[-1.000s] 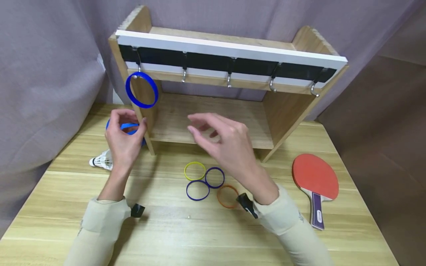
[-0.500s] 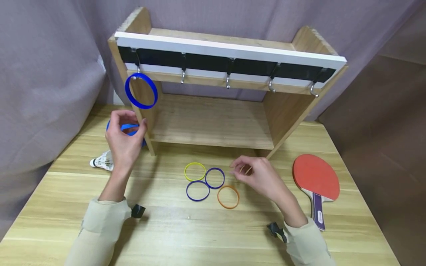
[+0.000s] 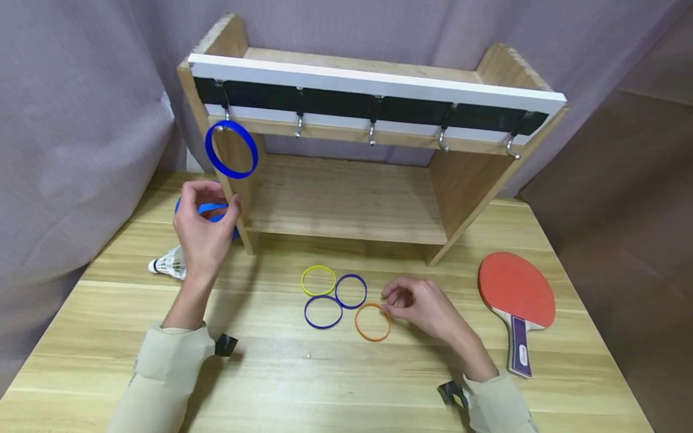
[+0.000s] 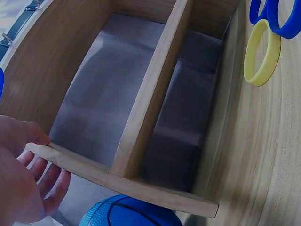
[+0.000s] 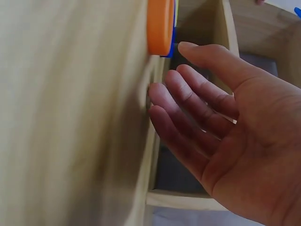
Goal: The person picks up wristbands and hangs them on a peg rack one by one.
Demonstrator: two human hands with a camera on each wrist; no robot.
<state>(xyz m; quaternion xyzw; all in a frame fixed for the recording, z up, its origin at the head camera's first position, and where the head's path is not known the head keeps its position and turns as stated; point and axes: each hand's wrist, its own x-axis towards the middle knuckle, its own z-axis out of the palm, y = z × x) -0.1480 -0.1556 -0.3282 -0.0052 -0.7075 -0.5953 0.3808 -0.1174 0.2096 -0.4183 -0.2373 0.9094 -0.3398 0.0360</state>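
Orange ring [image 5: 160, 27] lies beside the right hand [image 3: 423, 305], its fingers parted, while the left hand [image 3: 206, 234] pinches the wooden rack [image 3: 346, 201], apparently to steady it.

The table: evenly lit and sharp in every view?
No. Head view: table fairly sharp, pale glare between the arms, soft shadow beside the left sleeve; left wrist view: fairly clear; right wrist view: blurred, shadow near the right hand.

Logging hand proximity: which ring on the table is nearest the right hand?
The orange ring: rightmost of the four in the head view, beside the right hand; the yellow ring and two blue rings lie farther left.
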